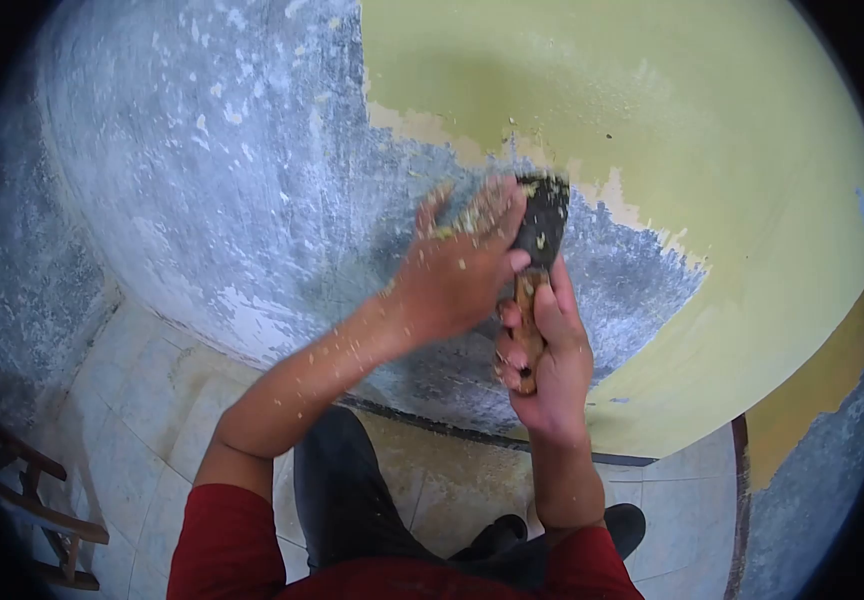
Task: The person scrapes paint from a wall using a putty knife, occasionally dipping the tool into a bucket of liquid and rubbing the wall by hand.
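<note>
Wall [732, 220] fills the space ahead, upright, its yellow-green paint [512, 70] meeting bare grey in a ragged border where the blade sits. Low on that border, the left hand [457, 275], fingers extended and loosely spread, lies along the blade's side, probably to steady it, while the right hand [564, 365] wraps the wooden handle of the scraper [544, 215] for control; pale flakes [477, 215] speckle the left fingers.

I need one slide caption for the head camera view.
Right hand grips the scraper, left hand by its blade, at the ragged edge of yellow paint.
</note>
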Demonstrator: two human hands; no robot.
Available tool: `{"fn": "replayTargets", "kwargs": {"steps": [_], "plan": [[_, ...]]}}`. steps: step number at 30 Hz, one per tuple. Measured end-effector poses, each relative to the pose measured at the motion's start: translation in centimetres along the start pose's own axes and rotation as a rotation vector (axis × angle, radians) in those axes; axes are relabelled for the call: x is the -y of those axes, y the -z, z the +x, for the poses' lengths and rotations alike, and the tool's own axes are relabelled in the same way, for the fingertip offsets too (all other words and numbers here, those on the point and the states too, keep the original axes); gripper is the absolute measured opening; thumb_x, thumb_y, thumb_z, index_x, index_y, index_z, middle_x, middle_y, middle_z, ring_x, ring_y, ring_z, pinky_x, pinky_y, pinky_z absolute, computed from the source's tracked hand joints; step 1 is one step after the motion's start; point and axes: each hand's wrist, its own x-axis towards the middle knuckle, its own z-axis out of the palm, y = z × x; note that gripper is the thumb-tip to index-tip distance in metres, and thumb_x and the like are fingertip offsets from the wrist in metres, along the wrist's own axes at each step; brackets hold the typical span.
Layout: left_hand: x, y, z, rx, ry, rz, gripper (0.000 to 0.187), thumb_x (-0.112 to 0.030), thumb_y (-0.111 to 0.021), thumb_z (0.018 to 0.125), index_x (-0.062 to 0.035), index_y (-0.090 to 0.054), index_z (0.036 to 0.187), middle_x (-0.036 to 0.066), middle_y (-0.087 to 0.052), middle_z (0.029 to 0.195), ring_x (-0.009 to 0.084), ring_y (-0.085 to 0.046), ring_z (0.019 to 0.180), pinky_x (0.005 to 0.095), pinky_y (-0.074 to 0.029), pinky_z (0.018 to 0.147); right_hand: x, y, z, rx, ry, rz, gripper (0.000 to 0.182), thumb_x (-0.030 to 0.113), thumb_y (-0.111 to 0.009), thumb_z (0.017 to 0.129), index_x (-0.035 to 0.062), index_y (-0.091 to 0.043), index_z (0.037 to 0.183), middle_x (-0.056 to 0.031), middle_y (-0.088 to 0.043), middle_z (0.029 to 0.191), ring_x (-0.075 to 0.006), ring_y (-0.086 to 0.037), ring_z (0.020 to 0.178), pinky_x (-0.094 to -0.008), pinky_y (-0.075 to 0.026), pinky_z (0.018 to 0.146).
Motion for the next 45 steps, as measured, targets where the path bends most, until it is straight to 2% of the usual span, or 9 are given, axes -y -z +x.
{"fn": "replayTargets", "kwargs": {"steps": [7,12,19,20,23,25,37,38,45], "plan": [[0.0,1.8,0.8,0.025,0.141,-0.061,0.051,-0.023,-0.038,0.103,0.0015,-0.04,0.147,0.02,-0.037,0.154,0.0277,-0.037,0.144,0.0524,-0.014,0.115,1.3,-2.1,1.4,0.03,0.028,-0.069,0.056,0.025,-0.046,0.105,0.0225,-0.024,0.156,-0.003,-0.055,0.086,-0.0073,-0.044,0.053,-0.0202,-0.034,0.041],[-0.6,0.3,-0.4,0.02,-0.019,-0.149,0.06,-0.032,-0.043,0.101,0.0075,-0.037,0.145,0.027,-0.034,0.154,0.0376,-0.033,0.144,0.0567,-0.016,0.114,1.1,-0.5,0.7,-0.036,0.012,-0.054,0.057,0.026,-0.047,0.105,0.0221,-0.024,0.157,-0.0021,-0.053,0.085,-0.0075,-0.043,0.053,-0.0203,-0.034,0.041],[-0.5,0.7,-1.1,0.124,-0.058,-0.241,0.077,-0.048,-0.048,0.097,0.0101,-0.036,0.145,0.03,-0.034,0.152,0.0391,-0.032,0.144,0.0565,-0.015,0.115,0.5,-0.4,-0.7,-0.102,0.023,-0.041,0.057,0.025,-0.047,0.105,0.0221,-0.023,0.157,-0.0003,-0.053,0.084,-0.008,-0.044,0.053,-0.021,-0.035,0.041],[-0.9,0.3,-1.2,0.123,-0.026,-0.225,0.075,-0.043,-0.051,0.096,0.0035,-0.03,0.151,0.026,-0.028,0.157,0.0371,-0.028,0.147,0.0549,-0.013,0.115,0.6,-0.2,-0.5,-0.129,0.02,-0.048,0.058,0.025,-0.047,0.105,0.0225,-0.022,0.157,0.0001,-0.053,0.084,-0.0079,-0.044,0.053,-0.0209,-0.035,0.041],[0.1,1.5,1.8,-0.002,-0.015,-0.2,0.074,-0.04,-0.052,0.095,0.0041,-0.03,0.15,0.027,-0.028,0.157,0.0376,-0.028,0.147,0.0551,-0.014,0.115,1.5,-1.8,1.8,-0.029,0.121,-0.067,0.058,0.021,-0.046,0.104,0.0181,-0.022,0.157,-0.003,-0.058,0.091,-0.0088,-0.046,0.051,-0.0189,-0.035,0.038],[-0.1,2.0,1.9,-0.015,-0.007,-0.184,0.074,-0.04,-0.053,0.095,0.0041,-0.03,0.15,0.027,-0.029,0.156,0.0379,-0.029,0.146,0.0552,-0.014,0.115,1.8,-2.3,1.4,-0.058,0.103,-0.08,0.059,0.026,-0.049,0.104,0.0227,-0.022,0.157,0.0003,-0.053,0.085,-0.0069,-0.043,0.053,-0.0203,-0.033,0.041],[-0.2,1.7,0.9,0.097,-0.047,-0.25,0.079,-0.049,-0.052,0.095,0.0047,-0.031,0.149,0.029,-0.032,0.154,0.0385,-0.031,0.145,0.0543,-0.014,0.115,1.2,-1.7,-0.2,-0.11,0.092,-0.145,0.058,0.022,-0.046,0.105,0.0214,-0.022,0.157,0.0006,-0.057,0.088,-0.0058,-0.044,0.054,-0.0192,-0.033,0.041],[-0.3,0.6,-0.2,0.082,-0.075,-0.239,0.085,-0.055,-0.049,0.094,0.0114,-0.035,0.144,0.031,-0.035,0.151,0.0401,-0.034,0.143,0.0569,-0.014,0.114,0.6,-0.9,-0.6,-0.109,0.089,-0.134,0.057,0.02,-0.045,0.105,0.022,-0.023,0.157,0.0004,-0.057,0.087,-0.0057,-0.044,0.054,-0.0194,-0.034,0.042],[0.5,2.5,2.0,0.041,-0.067,-0.161,0.077,-0.048,-0.051,0.096,0.0066,-0.033,0.148,0.03,-0.031,0.154,0.0399,-0.03,0.145,0.0571,-0.014,0.114,1.7,-1.7,1.7,-0.065,0.125,-0.119,0.058,0.023,-0.048,0.104,0.022,-0.024,0.157,0.0004,-0.055,0.083,-0.0068,-0.044,0.053,-0.0204,-0.035,0.042]]}}
